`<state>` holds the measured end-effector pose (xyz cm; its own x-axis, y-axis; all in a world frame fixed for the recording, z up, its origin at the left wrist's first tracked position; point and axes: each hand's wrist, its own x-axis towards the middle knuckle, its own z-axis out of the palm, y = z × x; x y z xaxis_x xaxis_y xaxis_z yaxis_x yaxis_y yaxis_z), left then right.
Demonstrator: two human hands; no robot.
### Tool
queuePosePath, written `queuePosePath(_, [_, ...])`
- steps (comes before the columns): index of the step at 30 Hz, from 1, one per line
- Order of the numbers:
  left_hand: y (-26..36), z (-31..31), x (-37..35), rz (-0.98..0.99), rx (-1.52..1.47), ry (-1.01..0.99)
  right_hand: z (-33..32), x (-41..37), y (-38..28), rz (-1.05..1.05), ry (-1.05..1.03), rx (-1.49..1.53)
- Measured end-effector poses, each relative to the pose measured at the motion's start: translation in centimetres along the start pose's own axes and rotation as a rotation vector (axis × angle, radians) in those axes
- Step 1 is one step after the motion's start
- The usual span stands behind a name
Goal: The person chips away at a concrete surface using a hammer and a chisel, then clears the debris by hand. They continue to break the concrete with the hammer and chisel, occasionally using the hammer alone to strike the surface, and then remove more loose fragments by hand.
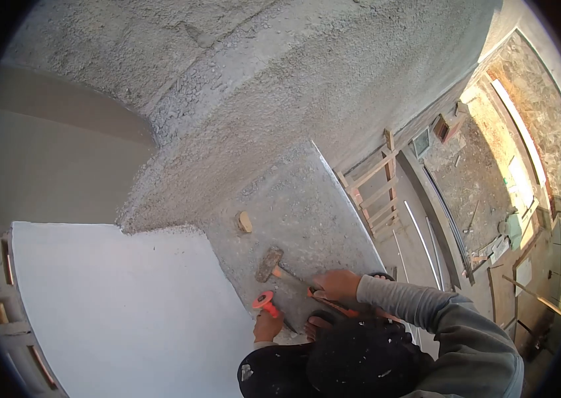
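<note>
Chisel (265, 302) clamped in left hand (268, 326); hammer (270, 264) clamped in right hand (337, 285), head at 12 o'clock of chisel. Strike squarely toward 6 o'clock; hold chisel steady against concrete (294, 212).

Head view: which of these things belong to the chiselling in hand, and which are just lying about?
In use:
- hammer, gripped by the right hand
- chisel with orange guard, gripped by the left hand
- rough grey surface under both tools

Lying about:
- small tan lump above the hammer
- wooden ladder to the right
- white panel to the left
</note>
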<state>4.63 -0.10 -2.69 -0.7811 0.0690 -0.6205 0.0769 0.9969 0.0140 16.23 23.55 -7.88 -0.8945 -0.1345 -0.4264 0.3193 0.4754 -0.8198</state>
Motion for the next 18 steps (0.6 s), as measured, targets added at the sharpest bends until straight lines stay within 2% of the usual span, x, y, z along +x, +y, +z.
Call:
queuePosePath(1, [1.6, -3.5, -1.1, 0.008, 0.101, -0.199, -1.1, -1.9, 0.5, 0.039, 0.028, 0.079])
queuePosePath(2, [2.9, -6.2, -1.5, 0.012, 0.207, -0.409, -1.7, -3.6, 1.3, 0.110, 0.155, 0.109])
queuePosePath(4, [3.6, -10.5, -1.4, 0.414, -0.225, -0.414, -2.8, -7.7, 2.3, 0.325, 0.375, 0.205])
queuePosePath(6, [11.7, -18.9, -3.6, 0.522, -0.354, -0.451, -1.5, -12.0, 3.0, 0.534, 0.610, 0.396])
queuePosePath(7, [14.9, -21.3, -3.2, 0.635, -0.465, -0.401, 0.0, -14.1, 4.1, 0.597, 0.749, 0.498])
queuePosePath(9, [20.8, -25.2, -1.4, 0.864, -0.445, -0.120, 2.5, -19.4, 4.8, 0.745, 0.721, 0.578])
queuePosePath(10, [22.1, -26.7, -1.7, 0.837, -0.450, -0.125, 3.9, -21.9, 3.3, 0.857, 0.690, 0.653])
queuePosePath(12, [23.5, -28.6, -2.8, 1.067, -0.339, 0.335, 6.8, -28.5, 2.6, 1.005, 0.597, 0.701])
queuePosePath(13, [22.9, -28.8, -3.5, 1.052, -0.365, 0.353, 6.8, -31.3, 0.6, 1.071, 0.478, 0.717])
queuePosePath(14, [21.4, -28.2, -4.5, 0.935, -0.557, 0.174, 3.3, -32.9, -4.4, 1.132, 0.403, 0.619])
queuePosePath(15, [19.9, -27.7, -5.5, 0.808, -0.725, -0.020, 5.1, -35.8, -5.2, 1.162, 0.361, 0.631])
queuePosePath(16, [18.9, -27.5, -6.6, 0.788, -0.708, -0.034, 10.4, -40.1, -2.2, 1.173, 0.337, 0.647])
queuePosePath(17, [17.7, -27.5, -7.8, 0.699, -0.622, -0.113, 17.3, -43.9, -1.4, 1.118, 0.207, 0.512])
queuePosePath(18, [17.0, -27.6, -8.6, 0.629, -0.537, -0.182, 18.1, -44.4, -3.6, 1.125, 0.203, 0.540])
